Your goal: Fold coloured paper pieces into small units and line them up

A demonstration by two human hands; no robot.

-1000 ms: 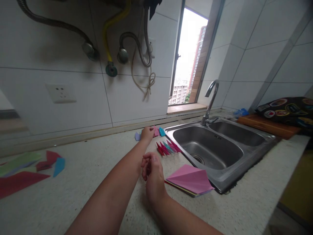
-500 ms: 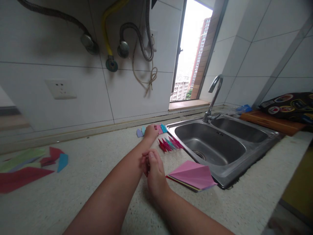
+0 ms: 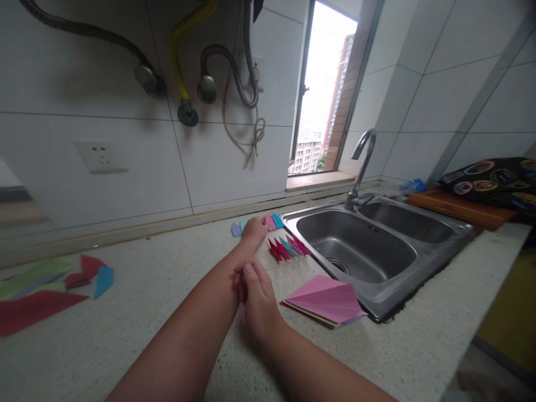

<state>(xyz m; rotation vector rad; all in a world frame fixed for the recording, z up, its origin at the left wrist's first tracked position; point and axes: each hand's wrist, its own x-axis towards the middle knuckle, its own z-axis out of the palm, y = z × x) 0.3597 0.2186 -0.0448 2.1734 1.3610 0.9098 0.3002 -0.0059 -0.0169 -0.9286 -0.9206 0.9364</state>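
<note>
Since half a second ago, the right hand [image 3: 257, 296] has shifted slightly toward the left forearm, and its fingertips now overlap the forearm in view; whether they touch it is unclear. Its fingers are loosely curled, with nothing visible in them, though the palm is hidden. The left hand [image 3: 254, 231] stretches ahead, fingers bent downward at pink folded papers [image 3: 270, 223]; the back of the hand hides the grip, so I cannot tell whether it is pinching one.

Just around that hand, a lilac folded piece [image 3: 237, 229] lies to its left and a blue folded piece [image 3: 277, 220] to its right, near the sink [image 3: 379, 307]. Closer to the viewer is a row of pointed red, magenta and teal papers [image 3: 288, 249], then a pink-topped paper stack [image 3: 324, 298] by the sink's corner. Loose coloured papers [image 3: 42, 310] lie well apart at far left on the speckled counter [image 3: 146, 290].

A sideways brush of the left wrist could topple the pointed row, or push light pieces into the basin, since they sit so close.
</note>
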